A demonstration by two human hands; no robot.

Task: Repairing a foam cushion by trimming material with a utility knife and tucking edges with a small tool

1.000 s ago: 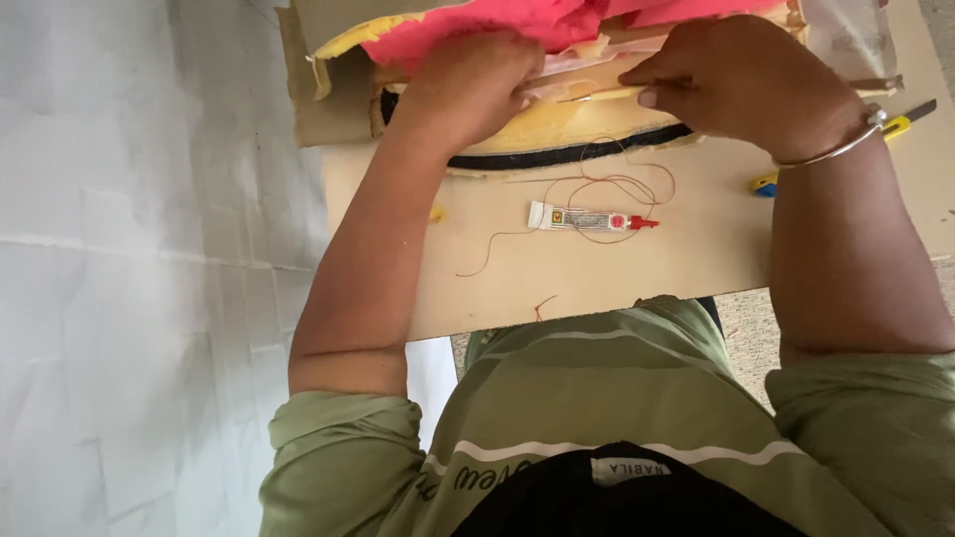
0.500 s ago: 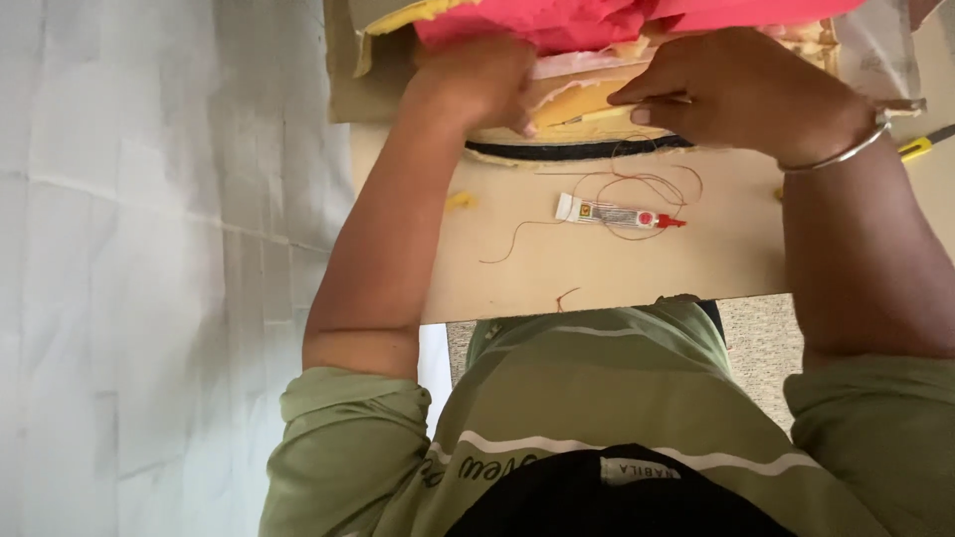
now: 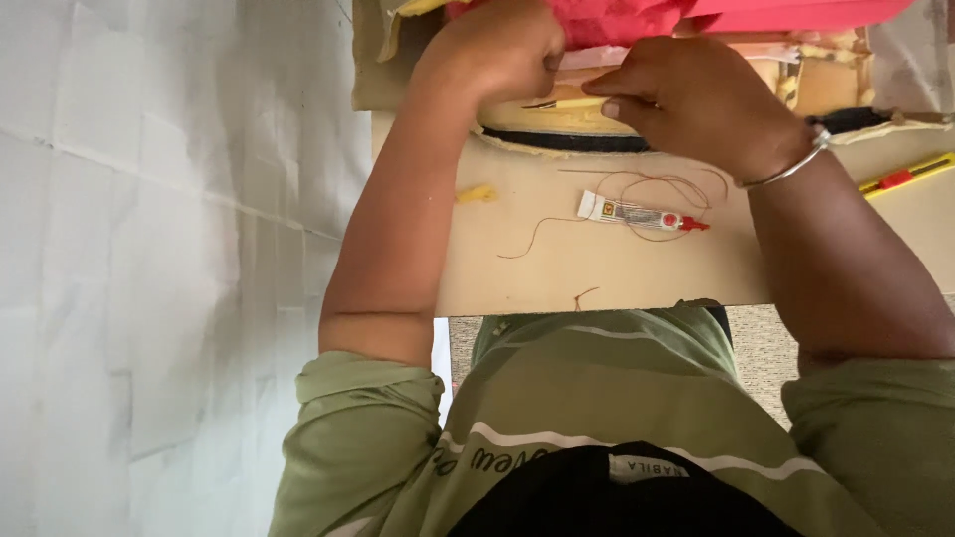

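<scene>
Cloth (image 3: pixel 637 18), pink and likely soft and light (limp, easily bunched), is being pinched at its edge by left hand (image 3: pixel 502 50) and right hand (image 3: pixel 696 104).

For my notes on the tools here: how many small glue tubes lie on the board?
1. The glue tube lies on the tan board, inside a loop of thread, just below the right hand. Others may be hidden.

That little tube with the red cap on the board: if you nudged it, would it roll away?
Probably not far: the tube looks flattened rather than round, and loose thread curls around it, which might snag. It seems small and likely light, so a slight push would slide it across the smooth board.
</scene>
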